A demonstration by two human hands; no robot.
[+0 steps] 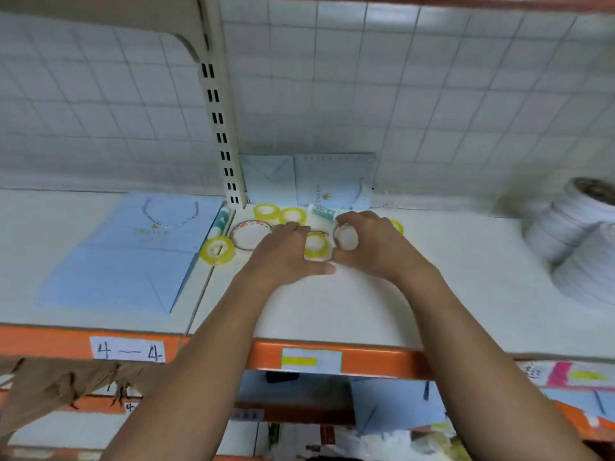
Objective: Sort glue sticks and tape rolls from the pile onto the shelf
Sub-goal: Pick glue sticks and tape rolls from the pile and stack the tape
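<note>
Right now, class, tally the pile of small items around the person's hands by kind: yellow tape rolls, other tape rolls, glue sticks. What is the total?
5 yellow tape rolls, one half hidden behind the right hand
1 wide patterned tape roll
1 whitish roll, held in the right hand
2 glue sticks
Total: 9

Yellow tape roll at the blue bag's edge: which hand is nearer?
Left. The left hand sits right of the yellow roll, apart; the right hand is farther right, gripping a white roll.
</note>
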